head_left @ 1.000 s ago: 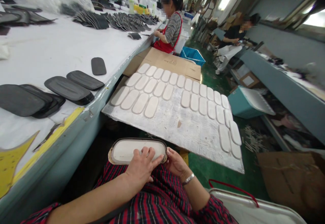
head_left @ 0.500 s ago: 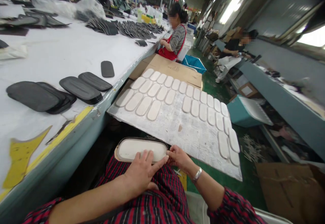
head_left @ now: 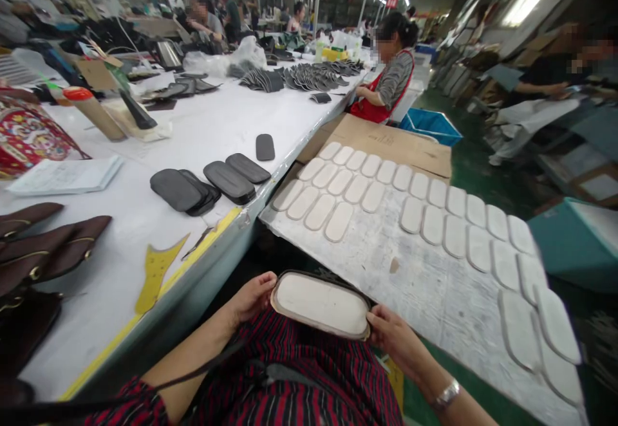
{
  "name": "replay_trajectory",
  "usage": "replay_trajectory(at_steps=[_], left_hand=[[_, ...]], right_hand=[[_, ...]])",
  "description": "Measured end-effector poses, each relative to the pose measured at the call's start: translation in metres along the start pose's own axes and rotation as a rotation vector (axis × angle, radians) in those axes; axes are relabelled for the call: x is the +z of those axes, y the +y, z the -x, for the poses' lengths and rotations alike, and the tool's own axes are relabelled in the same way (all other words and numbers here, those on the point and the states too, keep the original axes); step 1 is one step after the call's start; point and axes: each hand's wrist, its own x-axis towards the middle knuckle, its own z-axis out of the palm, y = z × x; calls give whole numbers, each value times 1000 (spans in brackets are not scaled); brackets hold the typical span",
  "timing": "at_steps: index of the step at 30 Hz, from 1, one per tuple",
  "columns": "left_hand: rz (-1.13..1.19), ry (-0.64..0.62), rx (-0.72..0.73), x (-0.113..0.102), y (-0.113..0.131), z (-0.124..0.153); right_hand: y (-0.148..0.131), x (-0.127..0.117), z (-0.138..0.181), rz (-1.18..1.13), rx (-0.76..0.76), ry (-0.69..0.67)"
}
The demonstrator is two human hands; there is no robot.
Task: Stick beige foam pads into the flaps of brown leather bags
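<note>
A long oval panel (head_left: 321,304), white in the middle with a dark and tan rim, is held above my lap. My left hand (head_left: 255,296) pinches its left end between thumb and fingers. At the opposite end, my right hand (head_left: 386,328) grips the corner in the same way. Similar white oval pieces (head_left: 338,221) lie in rows on the grey board (head_left: 367,271) just beyond. To the left, dark grey oval pieces (head_left: 176,189) are stacked near the edge of the white table (head_left: 120,213).
A yellow curved template (head_left: 157,271) lies by the table edge. Brown leather pieces with zips (head_left: 48,246) are at far left. Beyond the board are a cardboard sheet (head_left: 386,139), a blue crate (head_left: 429,125) and a seated person in a red apron (head_left: 386,72).
My left hand has left the panel's face and now grips its left end. The right hand still holds the right end. The view has swung left, showing more of the table.
</note>
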Motion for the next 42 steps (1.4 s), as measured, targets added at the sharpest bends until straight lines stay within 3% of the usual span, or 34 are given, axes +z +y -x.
replay_trajectory(at_steps=[5,10,13,16,19,22,25,31,35,39,42], left_hand=[[-133,-94,-2,0,6,-7],[-786,-101,149,-16,30,-12],[-1128,-67,313,-10,48,-8],[-1362,-142,577,24,59,-10],[-1482,-258,755,77,59,-25],[-1470,-397,683,121,55,-46],[-1425,-550,612,138,55,-59],[-1532,-591,740,140,51,-44],[-1594,-615,807,143,46,-30],[-1340,-738,573,120,64,-33],[-1211,-639,384,80,86,-37]], right_hand=[[3,5,1,-85,-23,44],[8,8,-2,201,-178,189],[4,2,-2,360,-319,251],[-5,-6,-5,462,-416,203],[-18,-12,-11,477,-406,25],[-29,-13,-15,486,-399,-93],[-38,-12,-14,601,-473,-141],[-44,-8,1,932,-720,-142],[-48,-4,10,1018,-806,-198],[-56,-8,-6,861,-608,-183],[-61,-14,-42,570,-294,-162]])
